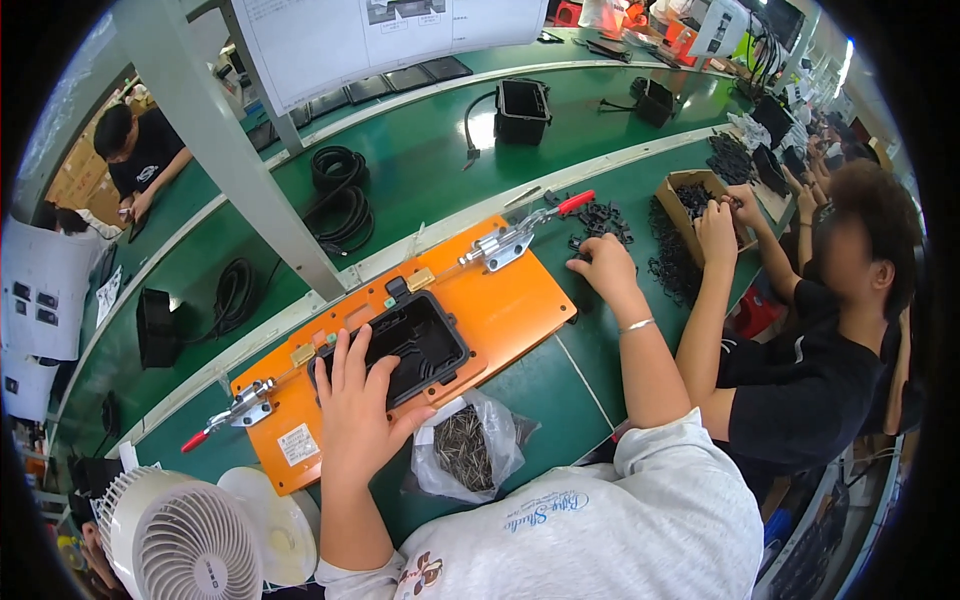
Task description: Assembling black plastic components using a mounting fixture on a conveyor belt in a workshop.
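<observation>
A black open-topped plastic housing [440, 335] lies in the orange fixture plate [500, 320], its ribbed inside facing up. My left hand [355, 400] rests on the housing's left end with fingers spread; it grips nothing. Beyond the plate's right end, my right hand [608, 272] is at the near edge of a scatter of small black parts [600, 222]. Its fingers are curled in toward the thumb, and whatever may be between them is too small to make out. Red-handled toggle clamps stand at both ends of the plate, the right clamp [500, 245] and the left clamp [245, 405].
A plastic bag of screws [465, 450] lies before the plate. At lower left stands a white fan [190, 540]. Coiled black cables [340, 190] and another housing [522, 110] are on the green conveyor. On the right, a co-worker [830, 350] reaches into a cardboard box [690, 205].
</observation>
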Demonstrator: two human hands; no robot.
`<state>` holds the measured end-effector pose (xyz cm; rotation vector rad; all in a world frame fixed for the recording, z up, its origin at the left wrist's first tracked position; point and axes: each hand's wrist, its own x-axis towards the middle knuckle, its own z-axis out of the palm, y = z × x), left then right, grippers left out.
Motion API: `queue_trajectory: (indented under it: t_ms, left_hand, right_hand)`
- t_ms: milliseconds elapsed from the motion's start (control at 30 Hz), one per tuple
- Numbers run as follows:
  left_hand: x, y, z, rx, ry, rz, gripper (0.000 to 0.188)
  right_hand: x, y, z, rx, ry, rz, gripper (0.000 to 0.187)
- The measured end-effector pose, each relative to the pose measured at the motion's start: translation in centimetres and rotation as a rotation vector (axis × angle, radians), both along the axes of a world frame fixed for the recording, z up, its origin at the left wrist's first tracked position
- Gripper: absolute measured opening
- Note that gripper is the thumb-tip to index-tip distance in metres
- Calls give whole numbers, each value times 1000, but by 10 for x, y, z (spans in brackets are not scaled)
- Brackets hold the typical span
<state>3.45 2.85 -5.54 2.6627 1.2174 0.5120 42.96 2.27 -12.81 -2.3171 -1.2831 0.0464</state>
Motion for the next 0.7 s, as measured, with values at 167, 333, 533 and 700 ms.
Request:
queue_trajectory:
  t_ms: [167, 333, 533, 700]
  left_hand:
    - [1, 0, 3, -26, -23, -7, 61]
    - [-2, -1, 3, -5, -95, 7, 55]
    - [3, -16, 13, 6, -561, -124, 28]
    - [12, -39, 16, -548, -802, -123, 29]
  right_hand:
    - [4, 9, -14, -36, -113, 66, 27]
    - [-27, -19, 41, 244, 745, 254, 14]
    - [-120, -32, 72, 325, 1234, 753, 25]
    - [-198, -37, 95, 468, 488, 855, 21]
